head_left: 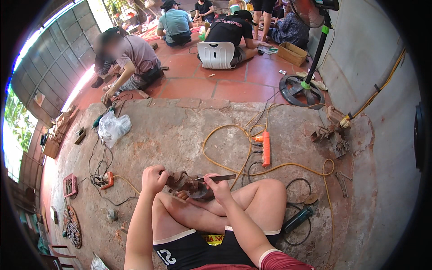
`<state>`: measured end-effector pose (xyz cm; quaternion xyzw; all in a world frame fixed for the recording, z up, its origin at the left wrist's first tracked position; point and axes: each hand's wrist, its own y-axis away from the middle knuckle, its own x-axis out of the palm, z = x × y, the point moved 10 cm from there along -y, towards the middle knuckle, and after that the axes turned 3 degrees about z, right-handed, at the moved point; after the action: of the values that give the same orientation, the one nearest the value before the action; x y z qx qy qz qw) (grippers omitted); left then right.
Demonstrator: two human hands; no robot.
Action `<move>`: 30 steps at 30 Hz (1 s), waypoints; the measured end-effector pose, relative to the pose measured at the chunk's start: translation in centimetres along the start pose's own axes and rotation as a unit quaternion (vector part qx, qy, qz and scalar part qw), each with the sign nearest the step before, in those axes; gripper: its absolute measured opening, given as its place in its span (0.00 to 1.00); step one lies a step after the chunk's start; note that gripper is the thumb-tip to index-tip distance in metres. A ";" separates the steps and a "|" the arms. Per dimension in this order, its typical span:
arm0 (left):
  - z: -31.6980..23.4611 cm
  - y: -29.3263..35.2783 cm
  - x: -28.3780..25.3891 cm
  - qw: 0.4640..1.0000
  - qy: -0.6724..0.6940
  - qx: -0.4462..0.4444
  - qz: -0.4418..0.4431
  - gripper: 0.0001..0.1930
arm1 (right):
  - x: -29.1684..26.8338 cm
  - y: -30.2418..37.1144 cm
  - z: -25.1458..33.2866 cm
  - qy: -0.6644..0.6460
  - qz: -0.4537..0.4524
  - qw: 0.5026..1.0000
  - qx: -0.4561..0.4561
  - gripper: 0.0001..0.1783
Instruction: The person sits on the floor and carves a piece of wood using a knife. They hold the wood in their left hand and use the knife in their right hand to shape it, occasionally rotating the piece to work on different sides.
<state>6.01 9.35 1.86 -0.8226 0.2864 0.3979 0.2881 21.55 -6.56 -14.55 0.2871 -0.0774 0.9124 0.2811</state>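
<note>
I sit cross-legged on a rough concrete floor with a dark brown carved wooden piece (pixel 180 181) across my shins. My left hand (pixel 154 178) is closed at the left end of the carving, its fingers curled over it. My right hand (pixel 218 187) grips a flat dark metal file (pixel 224 177). The file's broad end sticks out to the right, and its thin end points left against the carving. A greyish cloth-like bundle (pixel 202 193) lies under the carving, partly hidden by my right hand.
Ahead lie an orange power strip (pixel 266 149) and looping yellow cord (pixel 211 135). Right of my knee rests a green angle grinder (pixel 298 219). At left are another power strip (pixel 107 180), a tray of tools (pixel 71 227) and a plastic bag (pixel 114 128). Beyond, several people work near a fan (pixel 310 83).
</note>
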 end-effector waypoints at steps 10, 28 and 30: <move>-0.1 -0.2 0.0 1.000 0.007 -0.002 -0.005 0.13 | -0.1 0.0 0.1 -0.006 -0.002 1.000 0.002 0.08; 0.4 -0.6 0.0 1.000 -0.002 -0.009 -0.009 0.13 | -0.6 -0.2 -0.6 -0.007 -0.006 1.000 0.018 0.07; 0.5 -0.7 0.0 1.000 -0.003 -0.014 -0.008 0.13 | -0.6 -0.2 -0.5 -0.012 -0.010 1.000 0.022 0.07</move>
<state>6.27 10.13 1.74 -0.8276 0.2736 0.4020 0.2802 21.84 -6.55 -15.27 0.3054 -0.0577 0.9075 0.2825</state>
